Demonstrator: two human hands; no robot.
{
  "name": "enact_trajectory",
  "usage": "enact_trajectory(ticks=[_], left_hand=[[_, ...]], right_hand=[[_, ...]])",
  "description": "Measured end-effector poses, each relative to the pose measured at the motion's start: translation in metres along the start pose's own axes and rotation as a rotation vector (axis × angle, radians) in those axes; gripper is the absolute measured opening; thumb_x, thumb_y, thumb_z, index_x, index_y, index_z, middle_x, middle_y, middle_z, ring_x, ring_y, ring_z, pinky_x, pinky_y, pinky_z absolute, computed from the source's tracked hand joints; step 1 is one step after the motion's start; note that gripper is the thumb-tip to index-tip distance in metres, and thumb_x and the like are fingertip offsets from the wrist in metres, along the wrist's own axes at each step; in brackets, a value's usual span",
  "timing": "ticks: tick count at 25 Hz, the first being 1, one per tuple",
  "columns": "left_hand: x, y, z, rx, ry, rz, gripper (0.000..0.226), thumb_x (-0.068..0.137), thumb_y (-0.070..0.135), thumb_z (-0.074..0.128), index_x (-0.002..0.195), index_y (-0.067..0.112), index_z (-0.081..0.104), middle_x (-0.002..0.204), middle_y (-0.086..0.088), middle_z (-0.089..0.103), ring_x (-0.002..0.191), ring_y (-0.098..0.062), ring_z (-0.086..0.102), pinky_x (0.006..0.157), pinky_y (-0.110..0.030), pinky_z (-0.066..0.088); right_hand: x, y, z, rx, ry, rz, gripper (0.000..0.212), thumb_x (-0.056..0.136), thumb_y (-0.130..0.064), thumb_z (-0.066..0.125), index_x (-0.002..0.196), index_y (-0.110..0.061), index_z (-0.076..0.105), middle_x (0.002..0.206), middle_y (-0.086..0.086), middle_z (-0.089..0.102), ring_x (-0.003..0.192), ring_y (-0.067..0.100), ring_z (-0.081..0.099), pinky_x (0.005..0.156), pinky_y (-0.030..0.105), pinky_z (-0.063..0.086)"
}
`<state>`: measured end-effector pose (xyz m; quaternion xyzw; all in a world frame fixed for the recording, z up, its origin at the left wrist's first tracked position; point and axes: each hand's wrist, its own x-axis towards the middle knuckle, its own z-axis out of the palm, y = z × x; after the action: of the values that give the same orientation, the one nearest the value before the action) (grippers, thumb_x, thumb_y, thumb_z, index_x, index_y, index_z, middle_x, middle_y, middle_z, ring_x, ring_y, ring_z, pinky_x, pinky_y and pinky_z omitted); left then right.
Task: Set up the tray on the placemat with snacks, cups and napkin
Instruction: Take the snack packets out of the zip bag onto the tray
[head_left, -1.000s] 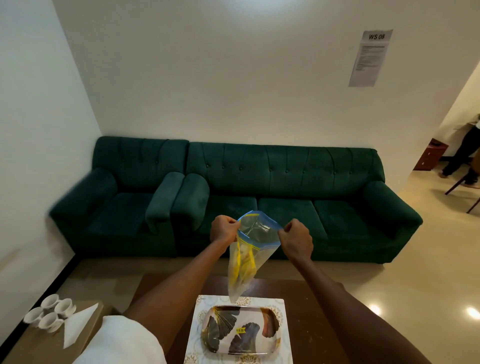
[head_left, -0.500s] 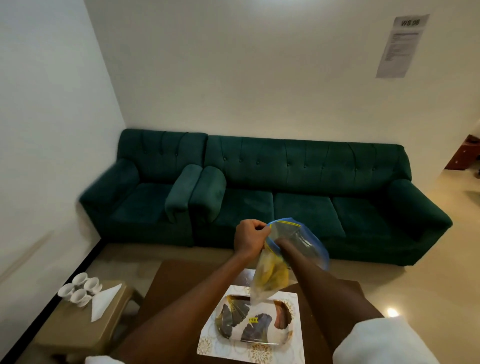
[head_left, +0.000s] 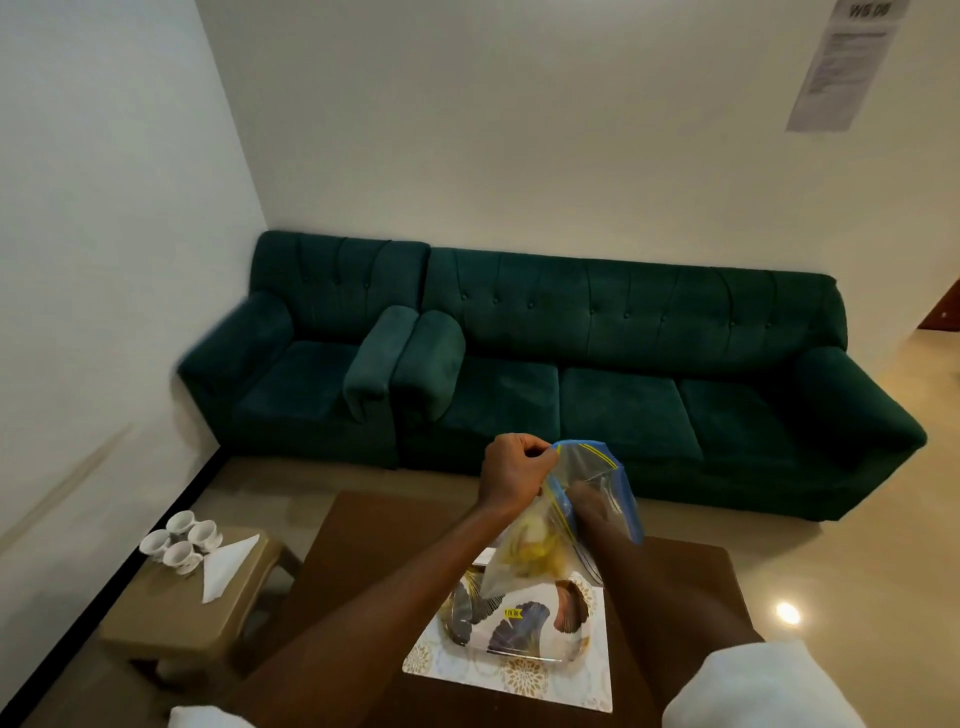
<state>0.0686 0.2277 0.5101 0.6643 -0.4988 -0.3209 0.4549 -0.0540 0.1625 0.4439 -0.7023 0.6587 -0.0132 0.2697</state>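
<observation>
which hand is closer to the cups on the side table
Left. The left hand pinches the snack bag rim on the side toward the cups; the right hand reaches inside, farther away.

Dim, soft indoor light, a glare spot on the glossy floor (head_left: 788, 613), blurred and warped edges

Four cups (head_left: 179, 540), one napkin (head_left: 224, 566) (folded), one tray (head_left: 511, 631), one bag (head_left: 558, 525).

Living room, green sofa (head_left: 571, 364), wooden coffee table (head_left: 363, 561)
</observation>
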Motion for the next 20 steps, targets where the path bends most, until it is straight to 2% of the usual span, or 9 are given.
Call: enact_trajectory(ticks=[3,5,6,8,10,11,13,17,20], left_hand=[[0.003,-0.016,-0.008,0.029,0.009,-0.044,0.012,0.088,0.022,0.075,0.093,0.013,0.082,0.078,-0.001,0.078,0.071,-0.024,0.078,0.066,-0.047,0.066],[0.003,-0.028,-0.014,0.053,0.002,-0.082,0.013,0.088,0.021,0.075,0.094,0.013,0.082,0.083,-0.005,0.079,0.077,-0.022,0.078,0.071,-0.049,0.066],[0.003,-0.034,-0.018,0.067,0.002,-0.100,0.013,0.087,0.020,0.074,0.095,0.012,0.082,0.085,-0.006,0.080,0.079,-0.023,0.078,0.072,-0.050,0.066],[0.004,-0.045,-0.025,0.095,0.009,-0.135,0.014,0.087,0.018,0.074,0.094,0.010,0.082,0.086,-0.009,0.080,0.081,-0.025,0.078,0.073,-0.050,0.065],[0.005,-0.053,-0.034,0.137,0.011,-0.170,0.016,0.088,0.018,0.073,0.095,0.009,0.083,0.087,-0.011,0.080,0.082,-0.027,0.077,0.075,-0.049,0.065],[0.007,-0.055,-0.038,0.159,0.010,-0.188,0.017,0.089,0.019,0.072,0.096,0.009,0.083,0.089,-0.012,0.080,0.083,-0.027,0.077,0.076,-0.048,0.065],[0.011,-0.061,-0.046,0.187,0.009,-0.221,0.018,0.091,0.020,0.071,0.099,0.009,0.083,0.095,-0.012,0.081,0.087,-0.027,0.077,0.080,-0.046,0.064],[0.016,-0.071,-0.052,0.225,-0.041,-0.227,0.021,0.093,0.020,0.069,0.105,0.008,0.082,0.104,-0.012,0.080,0.097,-0.026,0.075,0.083,-0.038,0.060],[0.019,-0.079,-0.049,0.224,-0.082,-0.197,0.023,0.095,0.021,0.068,0.105,0.006,0.082,0.104,-0.013,0.080,0.097,-0.027,0.075,0.083,-0.040,0.060]], right_hand=[[-0.011,-0.015,0.005,0.061,0.116,0.012,0.039,0.108,-0.014,0.043,0.139,0.005,0.057,0.126,0.019,0.062,0.116,0.029,0.060,0.104,0.036,0.047],[-0.018,-0.031,0.005,0.125,0.069,0.014,0.035,0.106,-0.014,0.050,0.134,0.002,0.061,0.134,0.020,0.064,0.113,0.031,0.062,0.095,0.036,0.049],[-0.025,-0.039,0.004,0.144,0.050,0.037,0.030,0.103,-0.012,0.054,0.128,0.000,0.064,0.132,0.018,0.065,0.105,0.027,0.062,0.091,0.035,0.051],[-0.024,-0.047,0.003,0.105,0.000,0.107,0.007,0.097,-0.005,0.063,0.101,-0.004,0.068,0.120,0.016,0.071,0.105,0.025,0.068,0.093,0.035,0.057],[-0.027,-0.054,-0.002,0.098,0.018,0.104,0.006,0.089,-0.003,0.067,0.084,-0.005,0.066,0.106,0.016,0.074,0.106,0.030,0.074,0.090,0.037,0.059],[-0.023,-0.054,-0.003,0.116,0.035,0.086,0.005,0.086,-0.004,0.070,0.091,-0.002,0.071,0.105,0.016,0.076,0.105,0.031,0.075,0.088,0.037,0.061],[-0.025,-0.054,-0.013,0.159,0.072,0.096,0.026,0.081,-0.009,0.077,0.105,0.001,0.075,0.108,0.017,0.077,0.103,0.031,0.076,0.090,0.039,0.063],[-0.022,-0.056,-0.037,0.352,0.062,0.095,0.021,0.077,-0.004,0.080,0.092,0.010,0.075,0.094,0.023,0.078,0.085,0.033,0.079,0.084,0.046,0.065],[-0.020,-0.051,-0.058,0.442,0.109,0.098,0.019,0.078,-0.003,0.081,0.090,0.011,0.075,0.091,0.026,0.077,0.084,0.035,0.079,0.081,0.047,0.066]])
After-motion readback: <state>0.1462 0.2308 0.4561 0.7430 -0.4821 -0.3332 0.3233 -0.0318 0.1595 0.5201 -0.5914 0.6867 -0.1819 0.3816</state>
